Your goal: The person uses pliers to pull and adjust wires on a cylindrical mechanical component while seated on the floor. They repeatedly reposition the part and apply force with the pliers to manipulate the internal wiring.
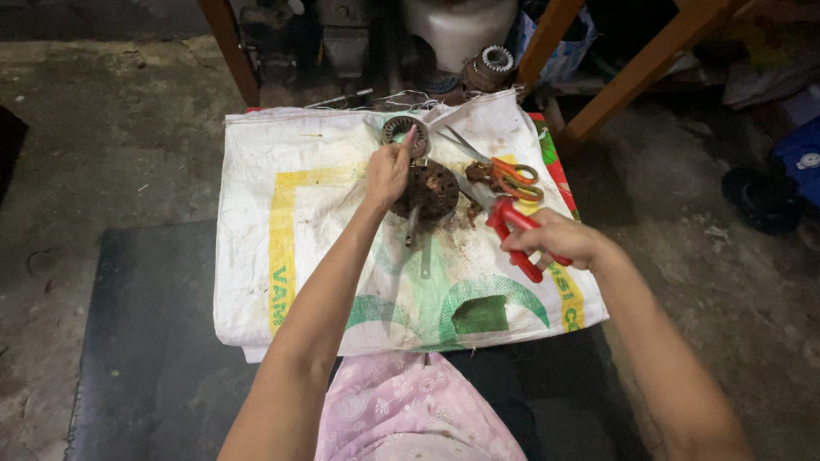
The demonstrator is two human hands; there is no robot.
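Rusty, heavy-looking round motor core (426, 191) is sitting on the white woven sack (290, 256); left hand (387, 173) is pinching something small above it, right hand (555, 239) clamping red-handled cutters (510, 224).

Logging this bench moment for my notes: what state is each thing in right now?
Left hand: closed, pinching something small above the stator.
Right hand: gripping the red-handled cutters.
Red-handled cutters: held, jaws hidden.
Rusty stator: lying flat on the sack.
Orange-handled scissors: lying, blades open.
Woven sack: spread flat, stained.
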